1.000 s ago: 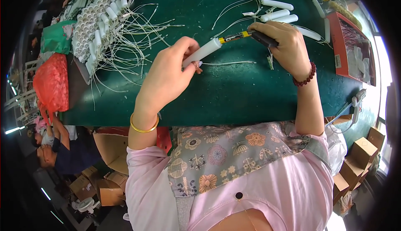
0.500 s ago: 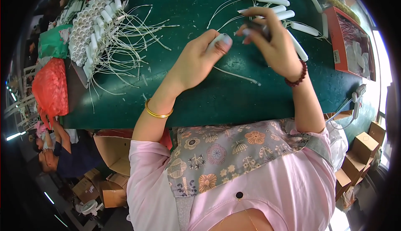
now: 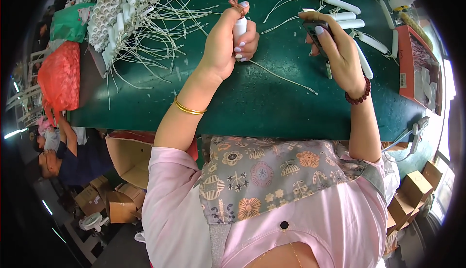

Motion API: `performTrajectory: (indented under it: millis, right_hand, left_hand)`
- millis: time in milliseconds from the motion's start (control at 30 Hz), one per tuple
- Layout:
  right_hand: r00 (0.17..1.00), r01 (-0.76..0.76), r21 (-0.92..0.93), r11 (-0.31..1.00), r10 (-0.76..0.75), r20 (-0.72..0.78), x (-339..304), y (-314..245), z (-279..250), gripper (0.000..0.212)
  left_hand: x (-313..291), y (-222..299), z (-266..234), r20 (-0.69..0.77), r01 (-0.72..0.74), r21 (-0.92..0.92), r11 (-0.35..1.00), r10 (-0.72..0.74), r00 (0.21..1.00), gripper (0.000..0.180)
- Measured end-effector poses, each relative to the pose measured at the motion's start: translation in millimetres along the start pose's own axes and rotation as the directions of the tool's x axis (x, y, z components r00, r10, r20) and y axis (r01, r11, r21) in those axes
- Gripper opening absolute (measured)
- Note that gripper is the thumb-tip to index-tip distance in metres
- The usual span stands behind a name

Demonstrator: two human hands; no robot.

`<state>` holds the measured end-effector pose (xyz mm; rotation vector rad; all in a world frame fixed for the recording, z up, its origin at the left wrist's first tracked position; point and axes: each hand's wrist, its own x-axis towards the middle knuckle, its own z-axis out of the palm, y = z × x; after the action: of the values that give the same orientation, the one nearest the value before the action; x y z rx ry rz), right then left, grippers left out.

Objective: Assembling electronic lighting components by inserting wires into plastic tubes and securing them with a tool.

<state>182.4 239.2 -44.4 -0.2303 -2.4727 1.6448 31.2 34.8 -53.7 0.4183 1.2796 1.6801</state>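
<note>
Our green desk (image 3: 242,115) bears a heap of wired tubes (image 3: 116,20) far left. Over its middle is our left hand (image 3: 227,42), our right hand (image 3: 343,49) rightward; left fingers grip a single white cylinder (image 3: 240,27), right fingers a dark object (image 3: 311,27).

The left forearm (image 3: 182,120) slants inward over the surface's (image 3: 272,113) near edge; the left grip (image 3: 234,40) is curled into a fist, thumb toward the far edge. The right forearm (image 3: 363,129) runs nearly square to the near edge, the right grip (image 3: 340,49) bending inward, fingers curled.
</note>
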Motion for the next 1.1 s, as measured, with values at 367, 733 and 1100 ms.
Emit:
performTrajectory:
  millis: [367,733,1100]
  right_hand:
    - [0.99,-0.003,0.07,0.998,0.013,-0.143,-3.8,2.4,-0.6,0.033]
    - [0.977,0.085,-0.205,0.975,-0.122,-0.176,-4.9,-0.7,1.6,0.023]
    - [0.994,0.054,-0.124,0.991,-0.065,-0.089,0.3,6.4,4.0,0.033]
  left_hand:
    - [-3.9,4.7,-6.1,-0.113,-0.109,-0.086,0.99,0.099,0.989,0.058]
    - [-0.3,-2.8,-3.3,-0.148,-0.118,0.03,0.993,0.121,0.982,0.059]
    - [-30.7,13.5,27.9,0.269,-0.222,0.957,-0.186,0.287,0.919,0.014]
